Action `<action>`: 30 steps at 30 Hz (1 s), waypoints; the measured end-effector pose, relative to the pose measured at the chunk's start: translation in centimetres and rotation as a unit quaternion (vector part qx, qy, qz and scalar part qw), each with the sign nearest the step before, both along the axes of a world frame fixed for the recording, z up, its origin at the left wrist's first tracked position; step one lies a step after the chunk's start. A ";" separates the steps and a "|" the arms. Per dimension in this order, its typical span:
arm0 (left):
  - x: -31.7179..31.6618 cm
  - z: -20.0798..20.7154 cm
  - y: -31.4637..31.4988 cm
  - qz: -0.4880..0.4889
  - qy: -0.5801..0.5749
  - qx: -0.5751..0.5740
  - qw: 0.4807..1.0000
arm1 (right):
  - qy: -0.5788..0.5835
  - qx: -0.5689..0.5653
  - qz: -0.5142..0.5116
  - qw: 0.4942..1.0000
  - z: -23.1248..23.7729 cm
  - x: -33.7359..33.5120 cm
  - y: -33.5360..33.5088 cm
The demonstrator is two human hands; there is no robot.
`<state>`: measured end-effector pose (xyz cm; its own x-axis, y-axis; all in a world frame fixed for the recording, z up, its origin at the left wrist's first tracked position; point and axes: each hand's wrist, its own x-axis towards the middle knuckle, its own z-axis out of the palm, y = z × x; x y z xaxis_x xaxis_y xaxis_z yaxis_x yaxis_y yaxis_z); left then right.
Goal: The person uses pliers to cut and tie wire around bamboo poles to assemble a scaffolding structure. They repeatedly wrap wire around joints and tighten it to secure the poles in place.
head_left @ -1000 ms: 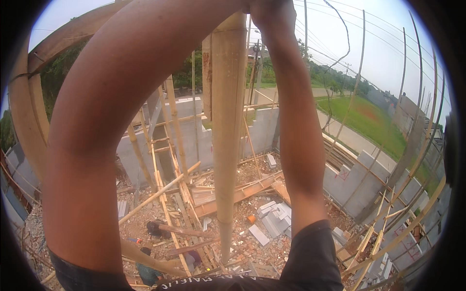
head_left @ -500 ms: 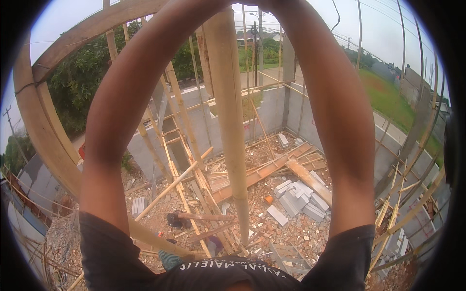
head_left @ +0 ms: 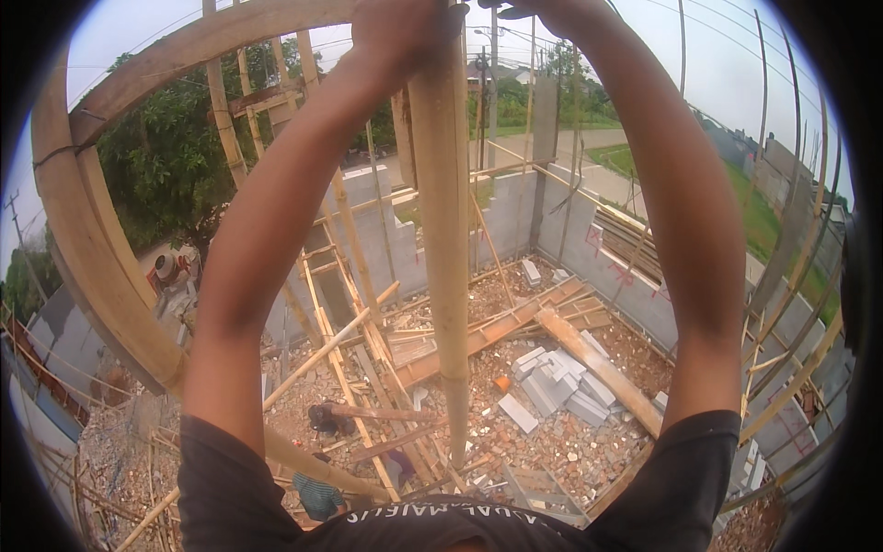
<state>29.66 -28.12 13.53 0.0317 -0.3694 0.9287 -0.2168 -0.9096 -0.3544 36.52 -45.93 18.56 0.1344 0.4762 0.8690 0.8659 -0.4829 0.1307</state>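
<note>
Both my arms reach up to the top edge of the picture. My left hand [head_left: 400, 35] is closed at the upper end of a thick upright bamboo pole [head_left: 441, 239], where a curved wooden beam [head_left: 216, 44] meets it. What its fingers grip is too dark and cut off to make out. Just right of the pole, my right hand [head_left: 556, 17] is partly cut off by the top edge. Its fingers are bent together, pointing towards the left hand, and whatever they pinch cannot be made out.
Far below, rubble ground holds a pile of grey blocks [head_left: 556, 382], planks [head_left: 598, 368] and a bamboo ladder [head_left: 345, 313]. A person in a striped top [head_left: 317, 497] is underneath. Wooden posts [head_left: 97, 221] stand left; a grey block wall [head_left: 506, 216] stands beyond.
Both hands have come lower into view, and my forearms have moved slightly right in the picture. More of the right-hand wall and the ground below now shows.
</note>
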 end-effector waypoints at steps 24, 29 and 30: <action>0.8 0.8 0.2 -0.006 -0.034 0.075 0.997 | -0.162 0.026 -0.029 0.986 -0.4 4.8 0.4; 1.3 2.0 1.2 -0.154 -0.025 0.108 0.982 | -0.235 0.039 -0.040 0.970 -1.1 4.1 0.7; 0.1 0.8 2.1 -0.065 0.017 0.083 0.994 | -0.212 0.063 -0.025 0.975 -2.5 3.8 3.0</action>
<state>29.73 -26.07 14.34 0.0034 -0.5198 0.8543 -0.3437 -0.8028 -0.4872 40.30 -42.89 16.01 -0.2298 0.3634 0.9029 0.7212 -0.5593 0.4087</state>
